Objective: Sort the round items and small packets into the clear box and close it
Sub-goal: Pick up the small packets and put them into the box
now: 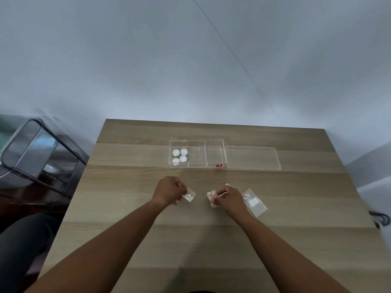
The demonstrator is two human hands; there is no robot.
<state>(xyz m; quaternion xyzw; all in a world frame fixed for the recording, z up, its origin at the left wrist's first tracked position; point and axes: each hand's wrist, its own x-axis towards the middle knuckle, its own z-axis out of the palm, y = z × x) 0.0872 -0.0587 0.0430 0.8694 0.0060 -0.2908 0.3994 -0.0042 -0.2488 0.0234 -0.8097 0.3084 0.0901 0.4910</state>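
Two bare forearms reach out over the wooden table (131, 208), and both hands are busy near its middle. The left hand (169, 190) is pinched around a small clear packet (189, 195), which pokes out to the right of its fingers; the right hand (229, 197) grips a small packet with red print (212, 197), and whether it has more than one there is too blurred to tell. A larger flat bag with a white label (254, 203) lies on the table just beside the right hand, untouched. Beyond the hands stands the clear box (214, 142), open, with four white round items (179, 156) gathered in its leftmost compartment and the other compartments looking empty. Its lid (252, 158) lies flat, touching the box's right side. Round items seem sorted, so the packets are the step in hand. To do it well, each hand should carry its packet over a free compartment and drop it flat, clear of the dividers, so nothing stands proud and fouls the lid later. Thin film clings to fingers, so letting go low inside the compartment looks wiser than dropping from above.
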